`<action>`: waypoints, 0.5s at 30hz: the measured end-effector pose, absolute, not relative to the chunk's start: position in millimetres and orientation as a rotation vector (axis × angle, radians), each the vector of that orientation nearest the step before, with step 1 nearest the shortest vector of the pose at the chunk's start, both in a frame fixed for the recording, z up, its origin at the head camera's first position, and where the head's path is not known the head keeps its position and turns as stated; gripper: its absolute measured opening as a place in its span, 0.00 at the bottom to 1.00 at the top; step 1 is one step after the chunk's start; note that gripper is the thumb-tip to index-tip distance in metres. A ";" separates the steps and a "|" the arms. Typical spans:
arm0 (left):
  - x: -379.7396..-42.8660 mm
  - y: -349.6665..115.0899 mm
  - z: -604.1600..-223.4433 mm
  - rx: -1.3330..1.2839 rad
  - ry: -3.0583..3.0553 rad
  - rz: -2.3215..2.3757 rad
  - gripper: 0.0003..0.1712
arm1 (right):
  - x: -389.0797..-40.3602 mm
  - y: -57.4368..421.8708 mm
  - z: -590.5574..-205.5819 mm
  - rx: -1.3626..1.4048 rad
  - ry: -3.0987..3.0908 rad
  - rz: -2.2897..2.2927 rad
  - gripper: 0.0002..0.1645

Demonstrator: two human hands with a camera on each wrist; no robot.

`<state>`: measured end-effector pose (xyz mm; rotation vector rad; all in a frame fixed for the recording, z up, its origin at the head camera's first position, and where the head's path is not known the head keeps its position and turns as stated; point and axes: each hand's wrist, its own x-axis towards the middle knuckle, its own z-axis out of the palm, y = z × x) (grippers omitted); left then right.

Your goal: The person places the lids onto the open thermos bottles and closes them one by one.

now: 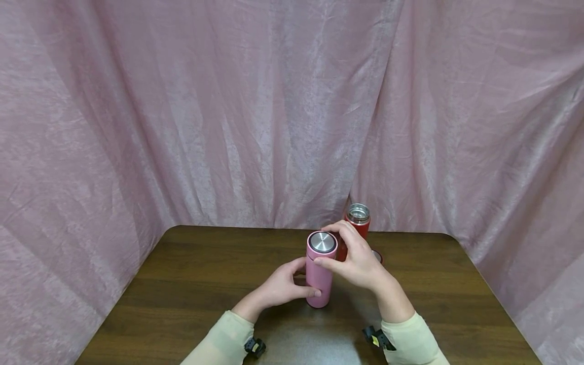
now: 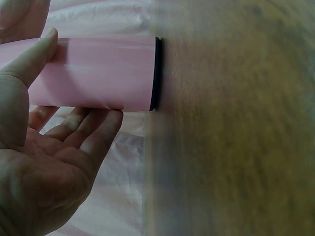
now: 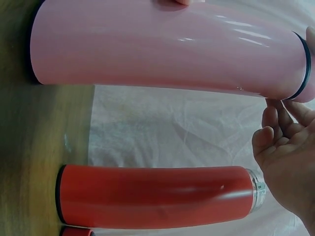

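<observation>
A pink thermos flask (image 1: pixel 318 284) with a black base ring stands upright at the middle of the table. My left hand (image 1: pixel 285 285) grips its lower body, thumb across the near side and fingers on the far side; in the left wrist view the flask's base (image 2: pixel 156 73) meets or nearly meets the tabletop. Up at the top, my right hand (image 1: pixel 358 258) holds the pink lid (image 1: pixel 322 243), which has a silver disc. A dark line separates lid from body in the right wrist view, where the pink flask (image 3: pixel 162 46) spans the frame.
Behind the right hand stands a red thermos flask (image 1: pixel 358 223), its metal mouth uncovered. A red lid (image 1: pixel 377 256) lies on the table beside it. The brown wooden table (image 1: pixel 205 263) ends at a pink curtain (image 1: pixel 255 126).
</observation>
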<state>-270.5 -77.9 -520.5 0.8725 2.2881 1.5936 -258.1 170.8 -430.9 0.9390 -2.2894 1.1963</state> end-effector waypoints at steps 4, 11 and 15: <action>-270.1 -77.7 -519.9 0.878 2.294 1.590 0.39 | -260.5 173.8 -432.4 1.003 -2.269 1.182 0.42; -270.4 -77.8 -519.5 0.878 2.311 1.579 0.39 | -260.5 175.1 -433.0 1.087 -2.274 1.169 0.45; -270.3 -78.0 -520.1 0.877 2.304 1.582 0.39 | -260.0 174.5 -433.2 1.093 -2.268 1.158 0.43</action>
